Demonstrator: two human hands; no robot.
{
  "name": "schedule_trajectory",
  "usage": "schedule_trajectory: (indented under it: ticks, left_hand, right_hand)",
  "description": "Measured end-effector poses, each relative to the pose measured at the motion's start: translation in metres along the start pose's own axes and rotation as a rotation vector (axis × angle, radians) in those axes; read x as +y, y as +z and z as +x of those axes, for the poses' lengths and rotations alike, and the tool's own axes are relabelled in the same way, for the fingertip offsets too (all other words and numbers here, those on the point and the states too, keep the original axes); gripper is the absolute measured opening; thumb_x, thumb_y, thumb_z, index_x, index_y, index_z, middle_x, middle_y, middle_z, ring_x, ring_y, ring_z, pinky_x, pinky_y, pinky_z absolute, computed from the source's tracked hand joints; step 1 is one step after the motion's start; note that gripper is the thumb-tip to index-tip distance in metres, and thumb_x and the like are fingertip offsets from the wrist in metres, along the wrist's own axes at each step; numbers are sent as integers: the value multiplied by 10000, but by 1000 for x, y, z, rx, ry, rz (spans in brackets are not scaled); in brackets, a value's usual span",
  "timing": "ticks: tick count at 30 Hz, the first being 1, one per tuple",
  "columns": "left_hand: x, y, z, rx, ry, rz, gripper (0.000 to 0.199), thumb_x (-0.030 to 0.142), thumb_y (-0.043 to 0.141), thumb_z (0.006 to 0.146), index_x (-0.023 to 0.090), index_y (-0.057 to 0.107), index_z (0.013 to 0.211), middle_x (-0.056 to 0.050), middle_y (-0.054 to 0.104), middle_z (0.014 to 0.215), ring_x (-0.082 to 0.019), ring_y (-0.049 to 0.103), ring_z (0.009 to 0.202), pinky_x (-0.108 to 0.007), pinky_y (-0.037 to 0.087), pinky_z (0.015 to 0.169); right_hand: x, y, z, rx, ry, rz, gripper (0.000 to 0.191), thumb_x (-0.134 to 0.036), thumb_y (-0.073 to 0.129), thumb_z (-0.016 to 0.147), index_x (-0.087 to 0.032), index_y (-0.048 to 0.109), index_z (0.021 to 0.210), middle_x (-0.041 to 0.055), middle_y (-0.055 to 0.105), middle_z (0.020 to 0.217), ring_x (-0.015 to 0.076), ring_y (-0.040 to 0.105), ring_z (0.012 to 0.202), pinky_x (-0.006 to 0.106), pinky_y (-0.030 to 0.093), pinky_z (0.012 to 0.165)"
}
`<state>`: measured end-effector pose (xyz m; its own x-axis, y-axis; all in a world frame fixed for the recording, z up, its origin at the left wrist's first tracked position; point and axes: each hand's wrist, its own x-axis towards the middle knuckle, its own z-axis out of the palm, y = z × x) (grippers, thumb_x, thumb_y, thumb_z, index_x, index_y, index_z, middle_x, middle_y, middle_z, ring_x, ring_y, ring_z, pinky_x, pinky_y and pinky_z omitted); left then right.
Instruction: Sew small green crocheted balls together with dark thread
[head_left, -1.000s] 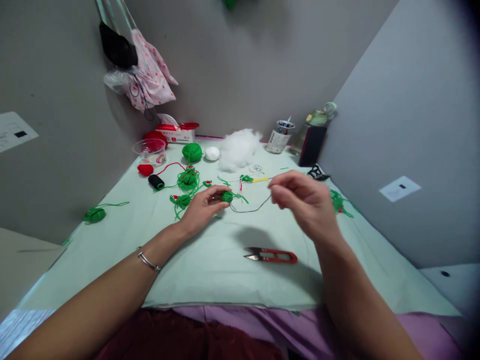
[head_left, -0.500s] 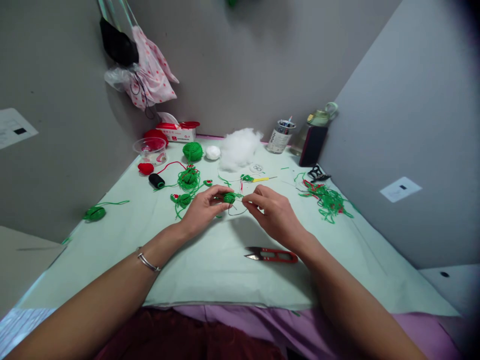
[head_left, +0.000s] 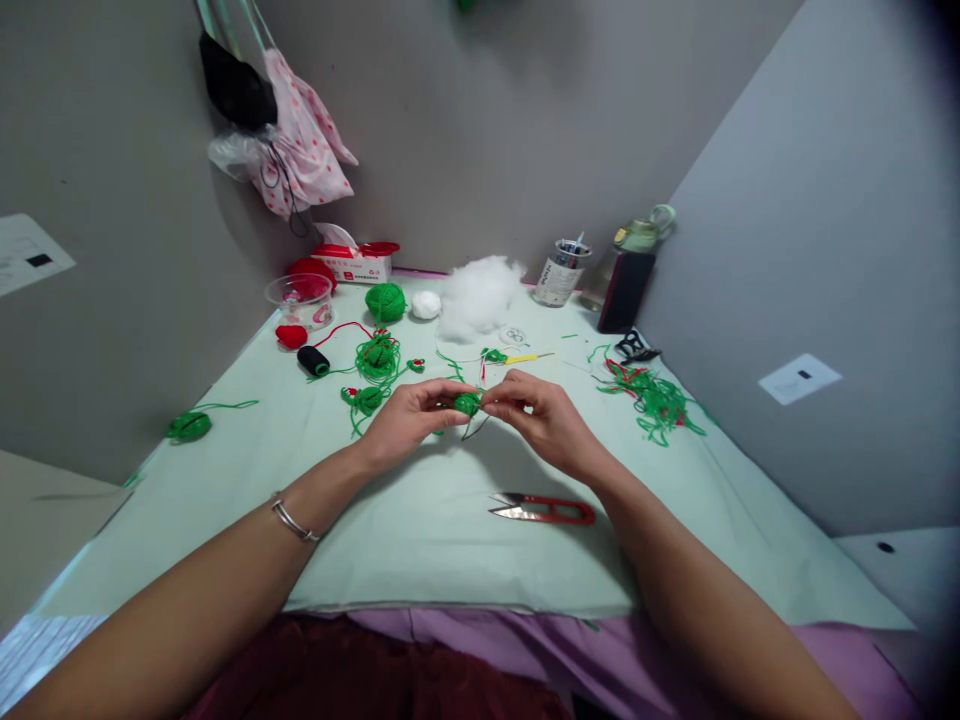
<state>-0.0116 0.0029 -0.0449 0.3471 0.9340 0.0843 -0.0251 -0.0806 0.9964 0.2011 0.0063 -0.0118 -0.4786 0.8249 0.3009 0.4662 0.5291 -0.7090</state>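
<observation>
A small green knitted piece (head_left: 466,403) is pinched between the thumb and fingers of my left hand (head_left: 409,420). My right hand (head_left: 541,415) is closed at the piece's right side, its fingertips pinching something too small to make out. A dark thread (head_left: 475,430) hangs in a loop below the piece. Red-handled thread snips (head_left: 551,510) lie on the pale table cover (head_left: 420,540) nearer to me. Behind my hands is a yellow-handled hook (head_left: 523,358) beside scraps of green and white yarn.
Green yarn balls (head_left: 385,302), a black spool (head_left: 313,361) and a clear tub (head_left: 300,300) stand at the left. White stuffing (head_left: 480,298), a can of pens (head_left: 562,272), a bottle (head_left: 637,235) and a dark phone (head_left: 628,292) line the back. Tangled yarn (head_left: 660,400) lies right.
The green piece has shifted slightly right and turned in my left hand. My right fingertips are now right against it, and the dark thread's loop has changed shape.
</observation>
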Motion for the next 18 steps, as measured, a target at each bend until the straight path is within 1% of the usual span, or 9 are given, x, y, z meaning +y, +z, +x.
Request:
schedule_trajectory:
  ticks: [4,7,9,14,18]
  left_hand:
    - [2,-1,0,-35,-21,-13,365,230,752,759,180,736,1120,-51,733,980,-158,619,835,-324,463,798]
    - [4,-2,0,-42,-36,-36,358,229,756,759,194,740,1115,-42,731,962,-149,611,824,-317,455,787]
    - [5,-2,0,-43,-43,-67,347,236,767,754,204,743,1098,-37,731,976,-148,614,845,-315,453,805]
    - [2,0,0,-23,-44,-131,315,265,786,747,203,740,1052,-29,727,974,-148,627,864,-307,459,826]
    - [-4,4,0,27,-22,-94,311,259,787,739,190,726,1036,-20,715,931,-150,627,841,-305,469,807]
  right_hand:
    - [1,-9,3,-74,30,122,144,-239,640,914,-173,768,904,9,523,741,131,483,682,266,372,631]
    - [1,-12,4,-96,61,197,180,-318,662,900,-183,780,908,17,543,749,136,483,684,280,375,635]
    - [1,-12,5,-99,77,263,202,-362,686,879,-185,781,892,22,570,759,139,497,697,286,385,649]
    - [5,-3,7,-65,129,419,218,-385,725,828,-169,742,809,10,606,750,126,498,682,282,387,661]
    - [11,10,8,6,158,350,211,-356,709,827,-159,675,760,-1,600,716,125,495,667,272,377,645]
